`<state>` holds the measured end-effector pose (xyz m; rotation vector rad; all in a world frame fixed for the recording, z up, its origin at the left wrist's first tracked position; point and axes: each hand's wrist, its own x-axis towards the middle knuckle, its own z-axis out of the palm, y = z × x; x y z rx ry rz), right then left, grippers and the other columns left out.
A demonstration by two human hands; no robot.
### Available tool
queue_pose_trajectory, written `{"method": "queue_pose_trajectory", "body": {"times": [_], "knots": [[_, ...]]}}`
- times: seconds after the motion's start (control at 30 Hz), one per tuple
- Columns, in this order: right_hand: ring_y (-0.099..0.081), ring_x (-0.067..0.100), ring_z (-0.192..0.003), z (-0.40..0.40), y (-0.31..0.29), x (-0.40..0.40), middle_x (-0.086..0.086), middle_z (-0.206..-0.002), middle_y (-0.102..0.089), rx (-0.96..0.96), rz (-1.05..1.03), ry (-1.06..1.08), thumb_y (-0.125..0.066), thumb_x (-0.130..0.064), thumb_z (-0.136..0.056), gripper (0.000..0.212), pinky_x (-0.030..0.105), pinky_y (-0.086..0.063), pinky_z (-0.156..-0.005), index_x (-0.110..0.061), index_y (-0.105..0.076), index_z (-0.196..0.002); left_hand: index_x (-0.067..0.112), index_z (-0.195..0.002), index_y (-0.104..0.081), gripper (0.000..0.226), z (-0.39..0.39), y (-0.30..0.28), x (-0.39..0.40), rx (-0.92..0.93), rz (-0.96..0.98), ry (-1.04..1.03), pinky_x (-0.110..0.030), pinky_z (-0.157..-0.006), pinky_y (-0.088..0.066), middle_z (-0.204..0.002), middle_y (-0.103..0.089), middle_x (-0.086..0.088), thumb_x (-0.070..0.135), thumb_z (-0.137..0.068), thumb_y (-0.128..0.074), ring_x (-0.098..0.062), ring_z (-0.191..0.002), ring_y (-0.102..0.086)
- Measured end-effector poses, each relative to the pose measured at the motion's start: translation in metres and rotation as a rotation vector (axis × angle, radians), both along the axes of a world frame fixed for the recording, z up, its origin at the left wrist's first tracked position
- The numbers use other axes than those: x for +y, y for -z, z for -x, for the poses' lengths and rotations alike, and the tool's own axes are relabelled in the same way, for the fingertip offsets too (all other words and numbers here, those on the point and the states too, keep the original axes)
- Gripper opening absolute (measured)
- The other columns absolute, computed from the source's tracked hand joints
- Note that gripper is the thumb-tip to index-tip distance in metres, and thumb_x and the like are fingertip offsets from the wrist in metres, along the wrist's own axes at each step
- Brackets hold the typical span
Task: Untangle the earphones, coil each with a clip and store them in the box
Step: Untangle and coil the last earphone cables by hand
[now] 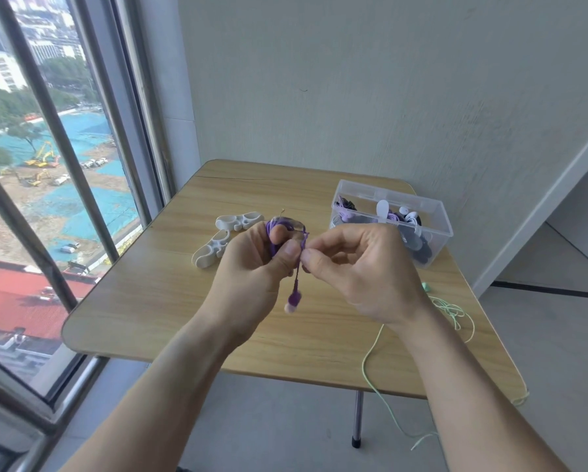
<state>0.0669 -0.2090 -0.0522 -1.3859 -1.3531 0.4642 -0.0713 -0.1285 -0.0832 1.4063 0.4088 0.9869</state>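
Head view: I see left hand gripping purple coil left of box, steadying it; right hand pinches loose end for clipping. Spare clips farther left; green earphones near box, waiting.

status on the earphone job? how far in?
Done: several coiled sets already sit in the clear box. In hand: purple earphones, coil gripped by the left hand, right hand pinching the cord. Left: green earphones lie loose on the table; two white clips unused.
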Motion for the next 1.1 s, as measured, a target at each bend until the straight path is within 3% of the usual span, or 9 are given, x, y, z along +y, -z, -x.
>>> {"method": "queue_pose_trajectory", "body": {"times": [0.23,0.33,0.53,0.63,0.7,0.83,0.93,1.0,1.1], "knots": [[-0.071,0.015,-0.053,0.004,0.001,0.000,-0.001,-0.058,-0.071,-0.144,-0.074,0.135,-0.077,-0.009,-0.069,0.007,0.042,-0.059,-0.054,-0.014,-0.073,-0.067,0.012,-0.086,-0.040,0.020,-0.002,-0.007,-0.009,0.017,-0.083,0.009,-0.040,-0.074,-0.051,-0.082,-0.050,-0.008,0.001,-0.101,-0.048,-0.026,-0.074,-0.052],[-0.069,0.014,-0.048,0.008,0.001,0.000,-0.003,-0.057,-0.071,-0.163,-0.107,0.154,-0.077,-0.006,-0.069,0.010,0.041,-0.056,-0.048,-0.014,-0.073,-0.066,0.013,-0.084,-0.043,0.017,-0.004,-0.005,-0.011,0.015,-0.087,-0.015,-0.055,-0.070,-0.048,-0.079,-0.051,-0.006,0.008,-0.099,-0.049,-0.042,-0.068,-0.051],[-0.061,0.015,-0.044,0.006,0.001,0.001,-0.009,-0.058,-0.068,-0.016,-0.076,0.112,-0.078,-0.001,-0.071,0.021,0.027,-0.046,-0.044,-0.019,-0.072,-0.063,0.010,-0.087,-0.043,0.014,0.001,-0.011,-0.013,0.047,-0.082,-0.005,-0.040,-0.060,-0.047,-0.076,-0.052,-0.001,0.016,-0.095,-0.053,-0.020,-0.069,-0.051],[-0.059,0.022,-0.052,0.001,0.001,0.002,-0.003,-0.063,-0.070,0.052,-0.024,0.058,-0.076,-0.022,-0.064,0.004,0.048,-0.053,-0.052,-0.019,-0.074,-0.063,0.007,-0.087,-0.050,0.015,0.009,-0.013,-0.007,0.130,-0.225,-0.069,-0.023,-0.066,-0.050,-0.072,-0.059,0.012,0.006,-0.095,-0.063,-0.006,-0.069,-0.058],[-0.060,0.028,-0.052,-0.002,0.000,-0.001,-0.002,-0.064,-0.070,0.054,-0.010,0.068,-0.073,-0.030,-0.061,0.010,0.055,-0.052,-0.055,-0.021,-0.075,-0.064,0.010,-0.087,-0.062,0.010,0.015,-0.013,-0.002,0.201,-0.346,-0.158,-0.025,-0.075,-0.052,-0.077,-0.067,0.010,0.009,-0.091,-0.071,-0.009,-0.074,-0.064],[-0.069,0.030,-0.050,-0.002,-0.011,-0.007,-0.003,-0.060,-0.071,-0.118,0.037,0.062,-0.079,-0.007,-0.071,0.017,0.047,-0.054,-0.053,-0.019,-0.072,-0.062,0.019,-0.086,-0.073,0.004,0.021,-0.014,-0.002,0.301,-0.461,-0.149,-0.043,-0.077,-0.054,-0.078,-0.068,0.003,0.018,-0.090,-0.073,-0.023,-0.074,-0.062],[-0.060,0.005,-0.038,-0.002,-0.015,-0.010,-0.013,-0.045,-0.062,-0.180,0.094,0.007,-0.075,0.008,-0.076,0.018,0.016,-0.045,-0.046,-0.005,-0.070,-0.064,0.018,-0.084,-0.075,0.006,0.021,-0.014,-0.006,0.361,-0.503,-0.189,-0.040,-0.074,-0.052,-0.075,-0.070,0.001,0.017,-0.089,-0.072,-0.019,-0.071,-0.061],[-0.051,-0.003,-0.036,0.000,-0.018,-0.010,-0.021,-0.039,-0.053,-0.251,0.113,0.034,-0.078,0.003,-0.074,0.018,0.004,-0.033,-0.046,-0.009,-0.071,-0.063,0.014,-0.080,-0.075,0.011,0.021,-0.013,-0.006,0.408,-0.542,-0.239,-0.035,-0.071,-0.049,-0.070,-0.069,0.000,0.020,-0.089,-0.072,-0.019,-0.069,-0.059],[-0.046,0.001,-0.037,0.004,-0.021,-0.010,-0.024,-0.038,-0.050,-0.352,0.128,0.064,-0.082,-0.006,-0.071,0.017,0.007,-0.032,-0.045,-0.017,-0.073,-0.062,0.011,-0.073,-0.073,0.016,0.020,-0.013,-0.007,0.460,-0.586,-0.305,-0.034,-0.065,-0.045,-0.062,-0.064,-0.004,0.020,-0.086,-0.073,-0.024,-0.067,-0.054]]}}
